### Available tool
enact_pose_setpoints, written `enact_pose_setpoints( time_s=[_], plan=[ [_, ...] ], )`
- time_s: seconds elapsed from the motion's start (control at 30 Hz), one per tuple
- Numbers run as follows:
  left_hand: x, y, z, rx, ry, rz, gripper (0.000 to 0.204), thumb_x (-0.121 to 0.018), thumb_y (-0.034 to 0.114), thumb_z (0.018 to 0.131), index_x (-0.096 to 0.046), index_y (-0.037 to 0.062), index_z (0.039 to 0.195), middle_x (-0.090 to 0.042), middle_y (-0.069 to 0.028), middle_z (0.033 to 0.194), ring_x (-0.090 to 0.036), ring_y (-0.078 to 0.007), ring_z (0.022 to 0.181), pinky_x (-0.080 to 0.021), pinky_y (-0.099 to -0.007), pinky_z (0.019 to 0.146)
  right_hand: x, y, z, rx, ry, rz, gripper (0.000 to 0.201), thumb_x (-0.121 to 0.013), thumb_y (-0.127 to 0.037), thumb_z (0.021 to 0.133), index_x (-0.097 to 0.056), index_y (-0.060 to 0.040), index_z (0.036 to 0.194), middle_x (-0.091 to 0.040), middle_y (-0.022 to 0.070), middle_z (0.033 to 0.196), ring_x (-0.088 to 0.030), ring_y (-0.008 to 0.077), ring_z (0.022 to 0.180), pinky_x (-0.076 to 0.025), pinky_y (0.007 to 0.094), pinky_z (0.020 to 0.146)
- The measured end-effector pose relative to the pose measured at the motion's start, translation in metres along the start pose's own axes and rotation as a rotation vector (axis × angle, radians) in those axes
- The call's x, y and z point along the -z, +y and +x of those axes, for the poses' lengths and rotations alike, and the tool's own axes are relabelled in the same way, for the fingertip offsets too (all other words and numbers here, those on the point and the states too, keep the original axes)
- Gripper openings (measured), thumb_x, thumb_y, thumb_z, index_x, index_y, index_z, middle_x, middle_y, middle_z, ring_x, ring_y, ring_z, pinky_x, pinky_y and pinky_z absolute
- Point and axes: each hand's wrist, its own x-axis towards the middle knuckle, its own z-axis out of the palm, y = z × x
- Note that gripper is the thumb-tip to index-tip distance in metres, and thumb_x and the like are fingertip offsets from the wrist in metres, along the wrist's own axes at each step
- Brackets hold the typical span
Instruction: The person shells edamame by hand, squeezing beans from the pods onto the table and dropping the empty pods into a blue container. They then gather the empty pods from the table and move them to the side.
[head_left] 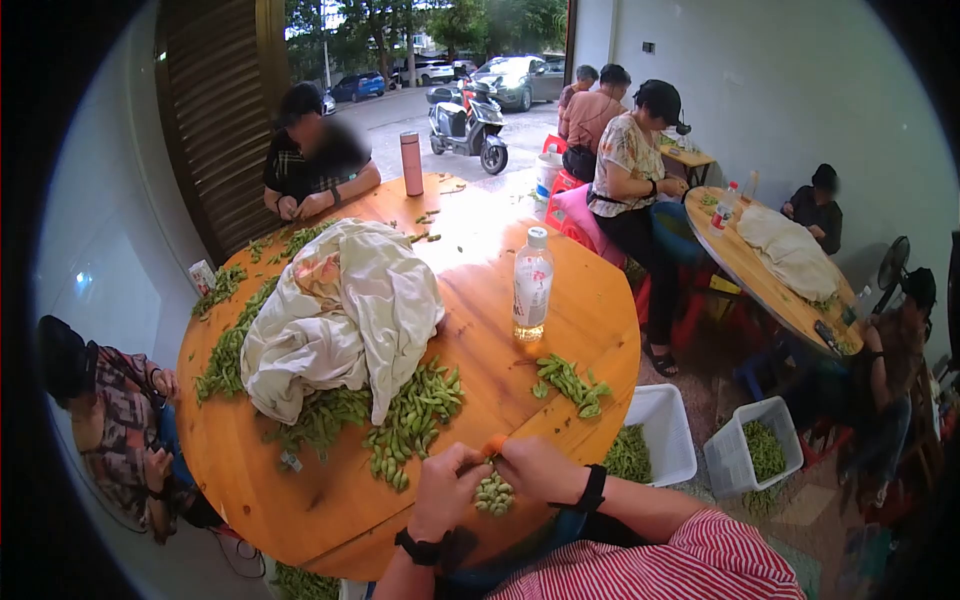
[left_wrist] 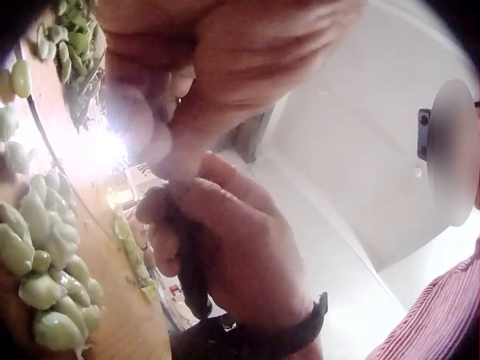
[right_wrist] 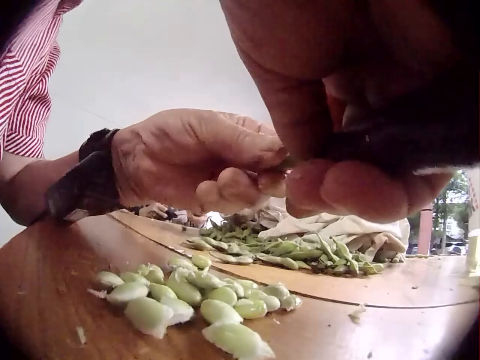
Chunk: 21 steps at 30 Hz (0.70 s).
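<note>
Both hands meet above the front edge of the round wooden table [head_left: 560,290]. The left hand [right_wrist: 199,154] pinches a small green bean pod [right_wrist: 288,163] between thumb and fingers, mostly hidden by the fingertips. Fingers of the right hand [head_left: 540,470] curl in from the other side, fingertips right at the same pod; a bit of orange shows by them in the head view. Below the hands lies a pile of shelled pale green beans [right_wrist: 217,296]. The left hand [head_left: 445,490] and the right hand [left_wrist: 232,240] each wear a dark wristband.
Unshelled green pods [head_left: 420,410] are heaped beside a white cloth [head_left: 340,310]. A bottle [head_left: 533,285], a pink flask [head_left: 411,165] and a small pod cluster [head_left: 570,385] also stand or lie there. White baskets [head_left: 675,430] are on the floor at right. Other people sit around.
</note>
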Motion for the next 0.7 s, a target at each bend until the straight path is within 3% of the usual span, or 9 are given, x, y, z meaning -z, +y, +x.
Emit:
enact_pose_setpoints(
  time_s=[0.1, 0.17, 0.33, 0.47, 0.5, 0.57, 0.6, 0.67, 0.7],
  plan=[
    [-0.005, -0.009, 0.003, 0.108, 0.103, -0.149, 0.015, -0.073, 0.007, 0.083, -0.06, -0.0015, 0.08, -0.063, -0.0055, 0.066, -0.057, -0.0086, 0.057, -0.046, -0.0258, 0.052, 0.003, 0.009, 0.004, 0.012, -0.038, -0.028, 0.015, -0.06, -0.011, 0.087, -0.061, -0.0028, 0.1, -0.061, 0.0237, 0.075, -0.063, 0.0423, 0.072, -0.05, 0.0461, 0.061],
    [0.001, -0.007, 0.004, 0.186, 0.024, -0.213, 0.013, -0.07, 0.008, 0.086, -0.059, 0.0005, 0.083, -0.061, -0.0037, 0.067, -0.056, -0.0079, 0.058, -0.043, -0.0233, 0.051, 0.002, 0.013, 0.007, 0.108, 0.045, 0.093, 0.014, -0.061, -0.01, 0.087, -0.061, -0.0036, 0.099, -0.061, 0.0213, 0.073, -0.064, 0.0385, 0.069, -0.05, 0.0421, 0.06],
    [0.001, -0.016, 0.006, 0.358, -0.12, -0.656, 0.004, -0.061, 0.003, 0.093, -0.059, 0.0036, 0.09, -0.06, -0.0023, 0.071, -0.054, -0.0105, 0.057, -0.044, -0.0231, 0.053, 0.025, 0.01, 0.011, 0.092, -0.137, 0.242, 0.013, -0.063, -0.005, 0.087, -0.061, -0.0036, 0.099, -0.06, 0.0144, 0.071, -0.062, 0.0253, 0.064, -0.049, 0.0342, 0.06],
    [-0.001, -0.023, 0.004, 0.476, -0.18, -0.952, 0.001, -0.059, 0.004, 0.094, -0.058, 0.0038, 0.095, -0.059, -0.0015, 0.072, -0.053, -0.0104, 0.057, -0.044, -0.0223, 0.052, 0.034, 0.013, 0.013, 0.097, -0.232, 0.355, 0.012, -0.064, -0.006, 0.086, -0.06, -0.0028, 0.097, -0.063, 0.0127, 0.071, -0.064, 0.0247, 0.064, -0.049, 0.0344, 0.06],
    [-0.003, -0.019, 0.002, 0.483, -0.181, -0.941, 0.001, -0.059, 0.004, 0.094, -0.058, 0.0038, 0.095, -0.059, -0.0015, 0.072, -0.053, -0.0104, 0.057, -0.044, -0.0223, 0.052, 0.032, 0.016, 0.011, 0.096, -0.225, 0.366, 0.012, -0.064, -0.006, 0.086, -0.06, -0.0028, 0.097, -0.063, 0.0127, 0.071, -0.064, 0.0247, 0.064, -0.049, 0.0344, 0.06],
    [-0.01, -0.004, -0.001, 0.342, -0.037, -0.535, 0.005, -0.062, 0.006, 0.093, -0.059, 0.0032, 0.096, -0.061, -0.0013, 0.074, -0.055, -0.0092, 0.06, -0.046, -0.0222, 0.054, 0.028, 0.018, 0.011, 0.034, -0.181, 0.259, 0.013, -0.063, -0.008, 0.085, -0.061, -0.0021, 0.096, -0.063, 0.0149, 0.071, -0.065, 0.0276, 0.064, -0.05, 0.0363, 0.059],
    [-0.012, -0.001, -0.004, 0.345, -0.038, -0.526, 0.005, -0.062, 0.006, 0.093, -0.059, 0.0032, 0.096, -0.061, -0.0013, 0.074, -0.055, -0.0092, 0.06, -0.046, -0.0222, 0.054, 0.028, 0.018, 0.01, 0.035, -0.176, 0.268, 0.013, -0.063, -0.008, 0.085, -0.061, -0.0021, 0.096, -0.063, 0.0149, 0.071, -0.065, 0.0276, 0.064, -0.05, 0.0363, 0.059],
    [-0.016, 0.003, -0.013, 0.11, 0.041, -0.061, 0.01, -0.068, 0.007, 0.091, -0.061, 0.0, 0.095, -0.064, -0.0027, 0.079, -0.058, -0.008, 0.066, -0.048, -0.0215, 0.06, 0.026, 0.017, 0.009, 0.042, -0.133, 0.216, 0.014, -0.062, -0.009, 0.084, -0.061, -0.0016, 0.095, -0.063, 0.0182, 0.072, -0.064, 0.0329, 0.066, -0.05, 0.0391, 0.059],
    [-0.017, 0.002, -0.014, 0.118, 0.041, -0.051, 0.01, -0.068, 0.007, 0.091, -0.061, 0.0, 0.095, -0.064, -0.0027, 0.079, -0.058, -0.008, 0.066, -0.048, -0.0215, 0.06, 0.023, 0.018, 0.007, 0.042, -0.133, 0.228, 0.014, -0.062, -0.009, 0.084, -0.061, -0.0016, 0.095, -0.063, 0.0182, 0.072, -0.064, 0.0329, 0.066, -0.05, 0.0391, 0.059]
  ],
)
